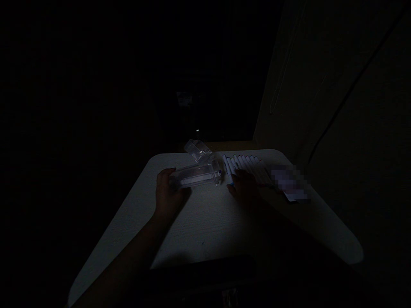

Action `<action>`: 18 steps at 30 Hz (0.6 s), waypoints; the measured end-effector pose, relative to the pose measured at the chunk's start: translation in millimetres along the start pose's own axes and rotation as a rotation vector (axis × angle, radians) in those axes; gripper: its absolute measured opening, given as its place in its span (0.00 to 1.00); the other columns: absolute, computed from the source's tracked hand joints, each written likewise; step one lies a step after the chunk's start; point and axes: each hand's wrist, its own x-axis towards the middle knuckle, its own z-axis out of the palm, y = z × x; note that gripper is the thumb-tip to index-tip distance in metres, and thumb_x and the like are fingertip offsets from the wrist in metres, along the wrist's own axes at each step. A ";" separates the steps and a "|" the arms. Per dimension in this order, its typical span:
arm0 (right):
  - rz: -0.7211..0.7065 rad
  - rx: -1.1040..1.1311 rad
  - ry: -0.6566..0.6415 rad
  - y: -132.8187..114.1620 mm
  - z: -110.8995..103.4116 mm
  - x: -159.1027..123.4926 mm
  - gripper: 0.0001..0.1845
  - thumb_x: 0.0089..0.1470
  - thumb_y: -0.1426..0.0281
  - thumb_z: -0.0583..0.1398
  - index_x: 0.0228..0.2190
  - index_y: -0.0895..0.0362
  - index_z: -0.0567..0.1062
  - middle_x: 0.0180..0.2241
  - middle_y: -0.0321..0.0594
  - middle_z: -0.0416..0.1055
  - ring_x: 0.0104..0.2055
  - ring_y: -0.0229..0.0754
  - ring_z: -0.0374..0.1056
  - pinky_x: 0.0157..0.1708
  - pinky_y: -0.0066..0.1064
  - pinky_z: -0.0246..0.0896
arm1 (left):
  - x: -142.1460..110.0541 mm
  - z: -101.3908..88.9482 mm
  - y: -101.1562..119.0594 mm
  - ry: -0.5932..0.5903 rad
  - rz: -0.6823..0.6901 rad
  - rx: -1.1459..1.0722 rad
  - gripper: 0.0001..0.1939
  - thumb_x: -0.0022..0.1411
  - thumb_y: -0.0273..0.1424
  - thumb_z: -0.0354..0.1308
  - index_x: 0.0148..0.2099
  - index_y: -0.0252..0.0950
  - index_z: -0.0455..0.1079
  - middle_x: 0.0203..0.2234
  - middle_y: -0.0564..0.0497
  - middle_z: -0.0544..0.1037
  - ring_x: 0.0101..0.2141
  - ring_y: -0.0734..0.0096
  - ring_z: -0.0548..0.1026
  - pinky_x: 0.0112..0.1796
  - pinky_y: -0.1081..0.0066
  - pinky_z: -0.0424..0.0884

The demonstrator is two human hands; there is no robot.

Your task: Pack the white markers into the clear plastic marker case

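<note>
Darkness covers most of the scene, and only the 2 hands and a few things near them can be made out. The left hand (167, 192) lies on the pale, round-cornered worktop (205, 226) with its fingers wrapped around the near end of a clear plastic rectangular case (196, 174), which lies on its side. The case's open end faces right, and its clear hinged lid (197, 149) stands tilted up behind it.

The right hand (245, 186) rests just right of the case's open end, fingers bent down over the near ends of a row of white-barrelled marker pens (247, 164); whether it grips a pen or only touches them cannot be told in this light. The pens lie side by side, touching one another, in a row that runs from beside the case toward the right. 1 pen tip shows close to the mouth of the case. Past the pens, a pale flat card (293, 196) lies on the worktop.
</note>
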 end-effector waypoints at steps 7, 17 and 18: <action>-0.037 -0.026 0.066 5.7 10.2 3.6 0.23 0.66 0.60 0.54 0.45 0.62 0.83 0.60 0.54 0.71 0.62 0.57 0.66 0.61 0.48 0.57 | 1.5 1.3 -2.1 0.026 0.034 -0.011 0.33 0.42 0.28 0.67 0.53 0.40 0.65 0.49 0.43 0.72 0.51 0.50 0.74 0.52 0.50 0.74; -0.002 -0.006 0.113 2.4 8.9 9.1 0.21 0.64 0.62 0.56 0.42 0.62 0.84 0.56 0.54 0.75 0.58 0.57 0.68 0.59 0.50 0.58 | 1.6 0.2 -2.2 0.005 0.001 -0.013 0.32 0.43 0.30 0.66 0.54 0.38 0.65 0.50 0.41 0.71 0.52 0.47 0.73 0.53 0.49 0.73; 0.005 0.004 0.118 2.6 8.3 9.0 0.20 0.63 0.63 0.56 0.42 0.62 0.84 0.56 0.54 0.76 0.58 0.56 0.68 0.59 0.49 0.59 | 1.7 0.5 -2.1 0.009 -0.001 -0.012 0.33 0.43 0.30 0.66 0.54 0.37 0.65 0.50 0.41 0.71 0.52 0.47 0.73 0.52 0.50 0.73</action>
